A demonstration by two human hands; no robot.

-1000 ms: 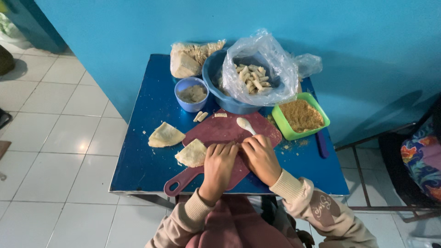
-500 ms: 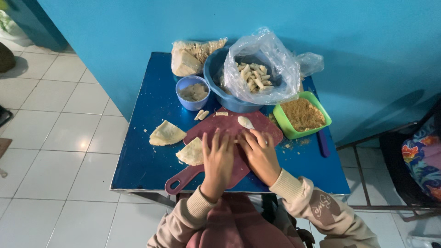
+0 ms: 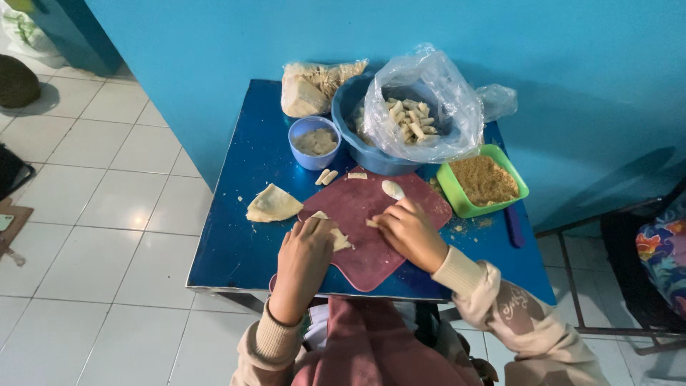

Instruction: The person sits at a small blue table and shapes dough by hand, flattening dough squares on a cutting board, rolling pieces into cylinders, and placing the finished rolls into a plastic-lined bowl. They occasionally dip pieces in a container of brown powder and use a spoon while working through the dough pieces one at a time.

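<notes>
— Wrapper position? 
— A pale dough wrapper point(image 3: 336, 234) is pinned flat on the maroon cutting board point(image 3: 371, 221) by the left hand point(image 3: 306, 257), fingers extended.
— Right hand point(image 3: 409, 232)? 
— Curled, pinching the wrapper's edge.
— Surroundings? 
— Blue bench point(image 3: 243, 236), white tiled floor point(image 3: 93, 179), blue wall point(image 3: 357, 28).

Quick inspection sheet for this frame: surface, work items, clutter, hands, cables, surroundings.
Surface: small blue table, crumbs scattered near its right side.
Work items: dark red cutting board with a thin dough sheet and a small dough piece on it.
Clutter: folded dough wrapper, small bowl of filling, blue basin lined with a clear bag of rolled pieces, green tray of crumbs, bagged wrappers.
Hands: left hand flat on the dough sheet; right hand pinching at its edge.
Cables: nothing seen.
Surroundings: blue wall, white tiled floor, chair frame at right.
</notes>
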